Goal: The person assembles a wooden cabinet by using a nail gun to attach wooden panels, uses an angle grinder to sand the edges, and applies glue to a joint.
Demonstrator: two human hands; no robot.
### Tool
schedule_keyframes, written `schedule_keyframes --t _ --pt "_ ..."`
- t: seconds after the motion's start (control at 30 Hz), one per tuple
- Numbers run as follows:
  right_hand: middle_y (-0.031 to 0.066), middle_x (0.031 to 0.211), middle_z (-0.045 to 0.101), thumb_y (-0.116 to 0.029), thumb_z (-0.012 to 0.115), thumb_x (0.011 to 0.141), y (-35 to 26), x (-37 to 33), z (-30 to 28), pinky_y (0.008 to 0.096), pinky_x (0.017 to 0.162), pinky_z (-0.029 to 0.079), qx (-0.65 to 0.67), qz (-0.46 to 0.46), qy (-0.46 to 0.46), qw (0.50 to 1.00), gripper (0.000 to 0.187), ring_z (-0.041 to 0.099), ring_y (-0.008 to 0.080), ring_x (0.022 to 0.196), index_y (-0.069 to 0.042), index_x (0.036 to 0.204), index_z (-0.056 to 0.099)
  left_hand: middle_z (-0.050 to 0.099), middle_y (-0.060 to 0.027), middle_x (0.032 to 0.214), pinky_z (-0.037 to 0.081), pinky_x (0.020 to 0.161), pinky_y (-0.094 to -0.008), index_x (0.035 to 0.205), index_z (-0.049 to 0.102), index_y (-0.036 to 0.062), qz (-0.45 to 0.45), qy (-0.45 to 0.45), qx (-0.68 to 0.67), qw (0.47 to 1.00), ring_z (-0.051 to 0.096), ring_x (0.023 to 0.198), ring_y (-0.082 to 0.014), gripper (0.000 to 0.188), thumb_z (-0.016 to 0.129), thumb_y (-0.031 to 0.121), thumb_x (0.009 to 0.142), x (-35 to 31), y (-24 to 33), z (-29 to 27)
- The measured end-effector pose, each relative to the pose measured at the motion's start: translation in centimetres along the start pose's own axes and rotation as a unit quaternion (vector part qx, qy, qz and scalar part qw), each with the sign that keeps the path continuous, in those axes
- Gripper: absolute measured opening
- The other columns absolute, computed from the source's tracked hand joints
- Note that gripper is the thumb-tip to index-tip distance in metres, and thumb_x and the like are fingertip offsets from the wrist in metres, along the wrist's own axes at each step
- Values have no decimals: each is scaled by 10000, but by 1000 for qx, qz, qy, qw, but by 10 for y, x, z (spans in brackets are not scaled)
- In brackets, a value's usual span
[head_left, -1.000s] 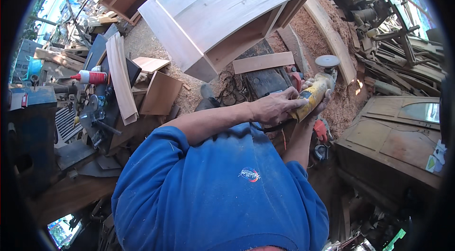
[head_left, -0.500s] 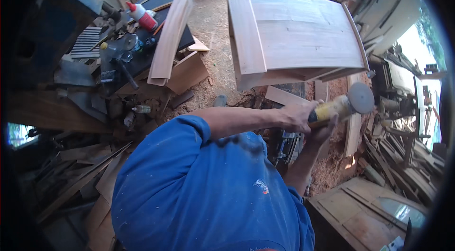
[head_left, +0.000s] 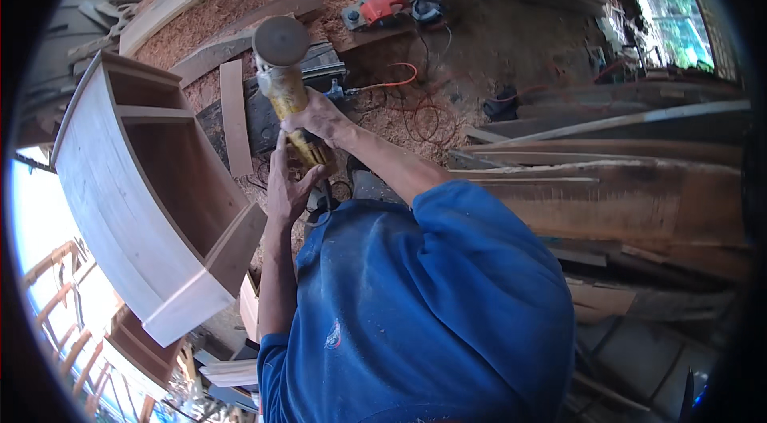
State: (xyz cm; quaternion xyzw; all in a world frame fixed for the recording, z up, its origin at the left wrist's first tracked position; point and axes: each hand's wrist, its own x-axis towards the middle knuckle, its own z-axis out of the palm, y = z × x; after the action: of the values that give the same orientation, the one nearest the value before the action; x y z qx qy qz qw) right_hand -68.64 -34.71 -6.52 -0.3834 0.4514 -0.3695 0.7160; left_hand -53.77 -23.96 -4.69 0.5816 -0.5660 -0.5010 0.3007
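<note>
At ten o'clock, the right hand (head_left: 321,115) grasps a yellow tubular angle grinder (head_left: 285,94); the left hand (head_left: 286,193) touches its tail, fingers' closure unclear. A slip could scar the pale wooden cabinet (head_left: 120,175), nine o'clock.

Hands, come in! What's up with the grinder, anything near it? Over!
Right hand gripping yellow grinder. Left hand at its rear end. Flat board and wooden cabinet to the left.
</note>
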Motion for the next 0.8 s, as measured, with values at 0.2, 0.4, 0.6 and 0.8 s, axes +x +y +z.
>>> schedule_keyframes --t 0.2,0.4,0.6,0.8 --pt "111 927 717 -336 852 710 63 -135 -150 384 772 567 -37 68 228 971 561 691 214 818 11 1118 684 612 -183 1205 531 893 -392 1508 436 34 -47 -157 98 982 656 995 -275 764 785 276 873 16 -66 36" --pt "145 954 701 -220 754 841 106 -220 -202 425 722 622 72 129 288 946 451 738 278 814 29 1179 589 605 -228 1221 526 926 -465 1378 555 23 -22 -211 186 959 631 1088 -406 618 729 360 890 -24 -73 28" --pt "159 990 672 -210 768 794 130 -169 -241 408 769 597 -22 177 165 970 646 716 291 839 24 1329 492 613 -218 1213 498 973 -468 1361 583 42 -128 -76 156 976 615 1131 -403 604 697 423 906 -98 -70 37" --pt "160 1039 657 -217 786 766 6 -66 -149 405 804 588 -132 39 -135 981 737 713 290 860 26 1380 458 648 -198 1102 522 905 -464 1320 619 27 -109 125 53 985 649 1040 -370 579 702 419 902 -146 3 69"
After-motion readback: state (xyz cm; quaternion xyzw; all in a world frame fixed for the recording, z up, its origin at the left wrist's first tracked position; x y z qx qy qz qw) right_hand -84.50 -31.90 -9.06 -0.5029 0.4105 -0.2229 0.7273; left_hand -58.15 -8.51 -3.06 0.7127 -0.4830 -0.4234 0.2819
